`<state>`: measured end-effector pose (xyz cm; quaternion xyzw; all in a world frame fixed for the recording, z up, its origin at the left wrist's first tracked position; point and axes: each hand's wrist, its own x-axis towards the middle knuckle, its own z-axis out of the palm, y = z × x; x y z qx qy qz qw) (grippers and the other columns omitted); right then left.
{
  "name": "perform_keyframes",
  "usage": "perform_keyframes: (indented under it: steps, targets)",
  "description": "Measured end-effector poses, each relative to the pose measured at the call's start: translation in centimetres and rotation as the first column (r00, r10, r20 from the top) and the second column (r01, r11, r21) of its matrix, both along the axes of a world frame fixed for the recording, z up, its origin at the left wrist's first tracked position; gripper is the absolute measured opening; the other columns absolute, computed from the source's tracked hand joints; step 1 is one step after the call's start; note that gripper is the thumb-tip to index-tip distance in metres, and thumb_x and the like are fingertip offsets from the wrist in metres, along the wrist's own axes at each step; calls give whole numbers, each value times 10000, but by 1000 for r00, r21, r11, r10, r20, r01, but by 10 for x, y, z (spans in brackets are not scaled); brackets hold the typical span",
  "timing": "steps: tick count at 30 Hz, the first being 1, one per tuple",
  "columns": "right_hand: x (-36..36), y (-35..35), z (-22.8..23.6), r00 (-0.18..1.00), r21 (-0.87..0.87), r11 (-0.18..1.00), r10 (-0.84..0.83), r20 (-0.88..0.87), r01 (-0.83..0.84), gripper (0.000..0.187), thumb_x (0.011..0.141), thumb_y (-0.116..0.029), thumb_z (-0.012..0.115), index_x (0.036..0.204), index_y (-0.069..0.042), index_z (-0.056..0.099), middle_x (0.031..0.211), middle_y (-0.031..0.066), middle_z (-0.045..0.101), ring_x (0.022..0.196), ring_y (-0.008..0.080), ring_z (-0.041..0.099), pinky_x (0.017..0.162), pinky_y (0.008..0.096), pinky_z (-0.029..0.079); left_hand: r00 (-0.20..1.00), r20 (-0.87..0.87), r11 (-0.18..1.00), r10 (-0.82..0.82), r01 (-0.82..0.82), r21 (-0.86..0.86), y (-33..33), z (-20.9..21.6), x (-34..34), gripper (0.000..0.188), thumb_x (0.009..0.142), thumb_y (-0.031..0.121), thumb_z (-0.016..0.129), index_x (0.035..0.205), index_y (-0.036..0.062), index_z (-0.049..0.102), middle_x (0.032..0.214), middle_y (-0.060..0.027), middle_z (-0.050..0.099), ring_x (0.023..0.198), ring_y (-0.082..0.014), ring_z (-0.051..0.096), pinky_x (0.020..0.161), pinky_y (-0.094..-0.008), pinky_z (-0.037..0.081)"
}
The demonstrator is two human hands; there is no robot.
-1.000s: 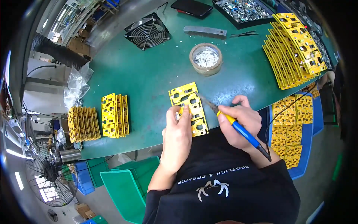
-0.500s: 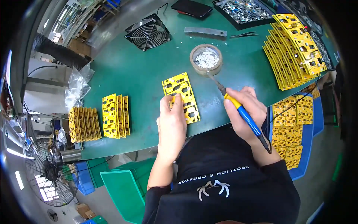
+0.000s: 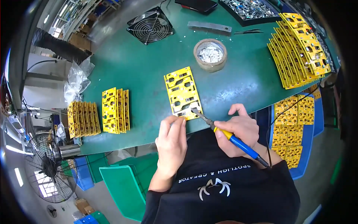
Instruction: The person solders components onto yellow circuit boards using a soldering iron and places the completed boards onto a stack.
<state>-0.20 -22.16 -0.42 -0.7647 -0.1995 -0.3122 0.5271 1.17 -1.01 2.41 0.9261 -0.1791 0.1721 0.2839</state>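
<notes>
A yellow circuit board with dark cut-outs lies flat on the green table in front of me. My left hand has its thumb and fingers closed at the board's near left corner. In my right hand is a soldering iron with a blue and yellow handle. Its tip reaches the near end of the board, beside a small pale patch. Beyond the board, to its right, stands a round pot holding silvery scraps.
Yellow boards stand upright in stacks at left and centre-left. A taller stack of boards is at far right. Behind are a black fan, a metal bar, tweezers and a parts tray. The iron's cord trails right.
My right hand has brought the iron from the pot down-left onto the board's near end. My left fingers have slid from the board's middle to its near corner.
</notes>
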Motion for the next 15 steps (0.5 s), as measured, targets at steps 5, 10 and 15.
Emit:
perform_keyframes:
  steps: [5, 10, 15]
  targets:
    - [-2, 4, 0, 1000, -20, 1000, 21, 23, -21, 233, 708, -7, 785, 938, -41, 778, 686, 22, 694, 533, 176, 620, 771, 397, 527, 997, 72, 997, -22, 17, 69, 0, -7, -6, 165, 916, -10, 767, 1076, -5, 728, 1092, -118, 669, 779, -292, 724, 614, -395, 593]
    - [-3, 4, -1, 999, -47, 999, 26, 30, -24, 235, 701, -10, 787, 933, -43, 776, 670, 19, 672, 533, 178, 615, 771, 399, 526, 996, 87, 999, 9, -14, 53, -7, -12, -8, 195, 885, -12, 803, 1074, 6, 757, 1088, -97, 693, 704, -214, 702, 613, -355, 563]
    - [-4, 6, -3, 999, -41, 999, 24, 39, -22, 248, 691, 1, 792, 934, -45, 775, 666, 15, 660, 538, 178, 616, 777, 397, 523, 991, 137, 996, 2, -13, 83, -9, -17, -10, 198, 878, -20, 804, 1069, -1, 756, 1112, -103, 689, 680, -204, 702, 599, -354, 564]
